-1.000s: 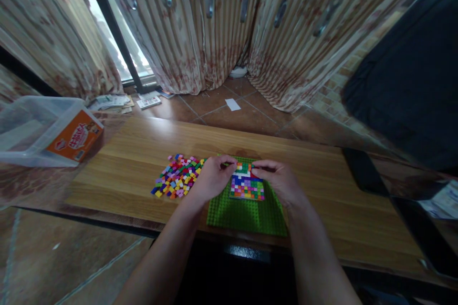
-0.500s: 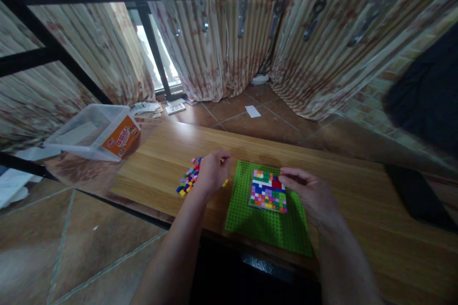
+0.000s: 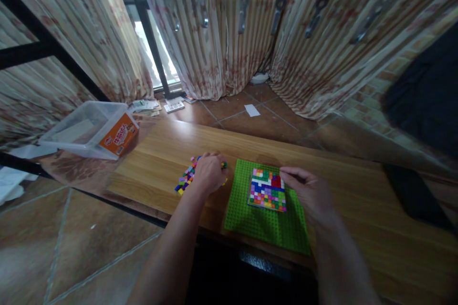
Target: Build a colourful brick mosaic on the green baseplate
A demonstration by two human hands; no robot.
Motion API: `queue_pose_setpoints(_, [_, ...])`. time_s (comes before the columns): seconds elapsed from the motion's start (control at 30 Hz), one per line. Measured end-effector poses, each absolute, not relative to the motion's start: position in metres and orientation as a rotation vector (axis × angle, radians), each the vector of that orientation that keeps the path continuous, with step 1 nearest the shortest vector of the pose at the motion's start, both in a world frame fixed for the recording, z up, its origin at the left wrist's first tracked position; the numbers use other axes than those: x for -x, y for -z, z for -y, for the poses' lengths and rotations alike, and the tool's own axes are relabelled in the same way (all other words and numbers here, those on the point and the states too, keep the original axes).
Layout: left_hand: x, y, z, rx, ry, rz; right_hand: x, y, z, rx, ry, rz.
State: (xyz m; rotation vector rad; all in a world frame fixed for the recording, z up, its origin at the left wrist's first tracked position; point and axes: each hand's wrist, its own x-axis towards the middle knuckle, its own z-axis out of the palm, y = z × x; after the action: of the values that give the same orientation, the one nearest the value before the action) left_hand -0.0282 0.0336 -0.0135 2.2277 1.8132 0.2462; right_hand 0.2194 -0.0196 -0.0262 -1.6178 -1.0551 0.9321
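A square block of multicoloured toy bricks (image 3: pixel 267 195) sits on a green studded baseplate (image 3: pixel 246 223). At its upper right corner, by the red bricks, is my right hand (image 3: pixel 312 195), thumb and forefinger drawn together; anything between the fingertips is hidden. Left of the baseplate, my left hand (image 3: pixel 210 172) reaches down over a loose pile of small coloured bricks (image 3: pixel 186 178) with curled fingers. Green and yellow bricks show just beside its fingertips. Whether it grips one I cannot make out.
Everything lies on a long wooden table (image 3: pixel 150 162). A clear plastic bin (image 3: pixel 86 128) with an orange label stands past its left end. A dark flat object (image 3: pixel 415 195) lies at the right. Papers (image 3: pixel 252 110) are on the tiled floor beyond, before striped curtains (image 3: pixel 222 47).
My left hand has lowered onto the brick pile, its fingers turning downward. My right hand stays at the corner of the brick block. The whole view has shifted slightly.
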Motion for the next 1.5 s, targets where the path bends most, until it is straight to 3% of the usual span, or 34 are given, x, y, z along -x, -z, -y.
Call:
queue_pose_setpoints(0.3, [0.018,0.021,-0.035,-2.391,-0.186,-1.831,-0.218,0.028,0.020,1.626,-0.930,1.108])
queue_pose_setpoints(0.53, [0.019,0.017,-0.038,-2.315,-0.378,-1.763,-0.217,0.027,0.019,1.607,-0.867,1.120])
queue_pose_setpoints(0.77, [0.012,0.018,-0.040,-1.644,-0.892,-1.251,-0.210,0.026,0.017,1.497,-0.879,1.091])
queue_pose_setpoints(0.97, [-0.008,0.006,-0.025,-1.234,-0.947,-0.916,-0.193,0.005,0.024,1.271,-0.792,1.223])
queue_pose_setpoints(1.5, [-0.032,-0.002,-0.009,-1.393,-1.027,-0.781,-0.182,-0.001,0.026,1.205,-0.922,1.159])
